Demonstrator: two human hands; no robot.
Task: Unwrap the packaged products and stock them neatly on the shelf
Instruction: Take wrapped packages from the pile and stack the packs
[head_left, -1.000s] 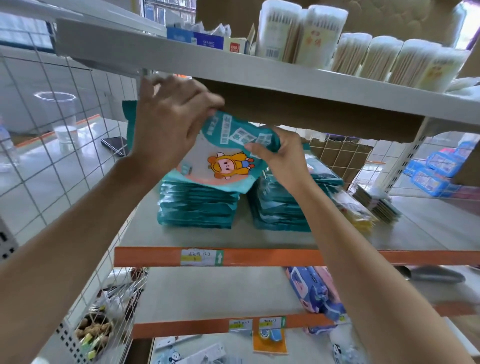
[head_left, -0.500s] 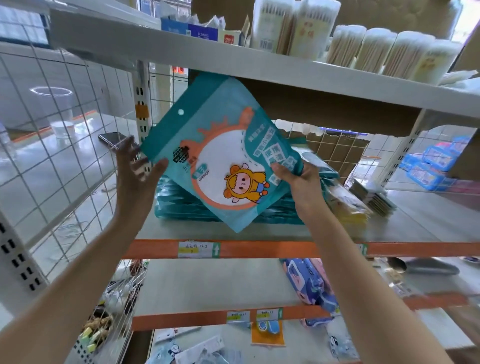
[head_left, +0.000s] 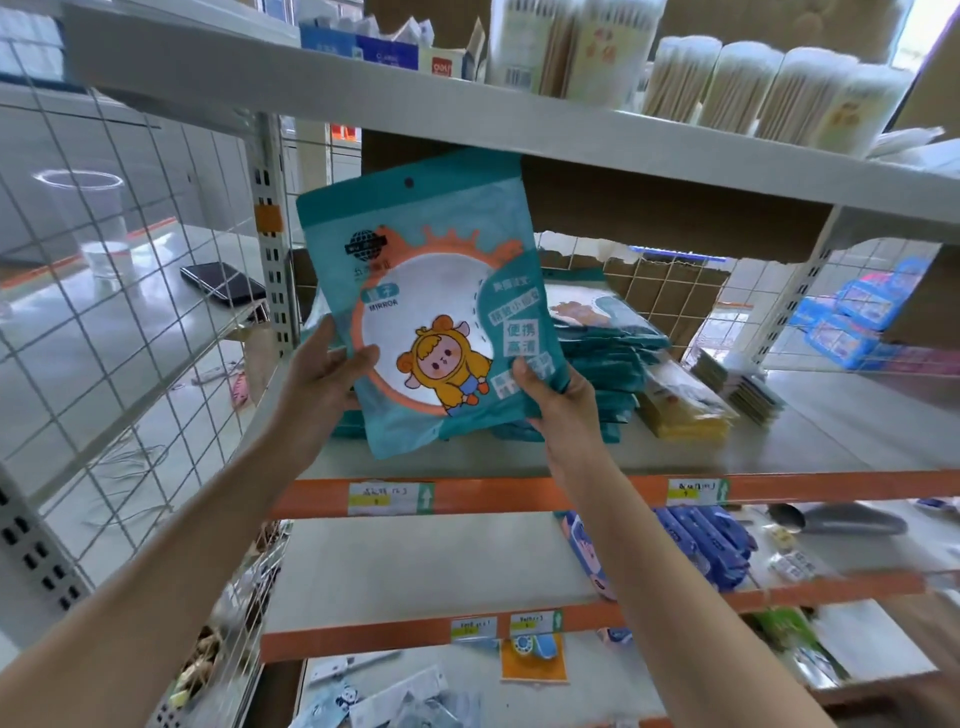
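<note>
On my feed both hands are up in front of the orange-edged shelf (head_left: 519, 493), holding one teal packet (head_left: 431, 312) upright above its front lip, printed face toward the camera, with a cartoon figure in a yellow hood on a white circle. The left hand (head_left: 324, 374) grasps the packet's lower left edge, thumb laid across the front and fingers wrapped behind. The right hand (head_left: 558, 400) pinches the lower right corner, thumb on the front, fingers tucked behind. The packet is off the shelf board, its top hang-hole close under the upper shelf (head_left: 467, 104). On the orange-edged shelf, behind the packet, sits a stack of teal packets (head_left: 608, 358) lying flat. Further right along the same shelf lie some yellow packets (head_left: 685, 415), just beside the stack. A price label (head_left: 387, 498) is stuck on the shelf's orange front strip, below the held packet. Above this shelf, the upper shelf carries a row of cotton swab tubs (head_left: 743, 88). Below it, the next board down holds blue packs (head_left: 696, 545). To the left of the shelf, a wire mesh panel (head_left: 130, 312) closes its end; beyond the mesh I see a dark phone (head_left: 223, 283) and a clear cup (head_left: 88, 218).
</note>
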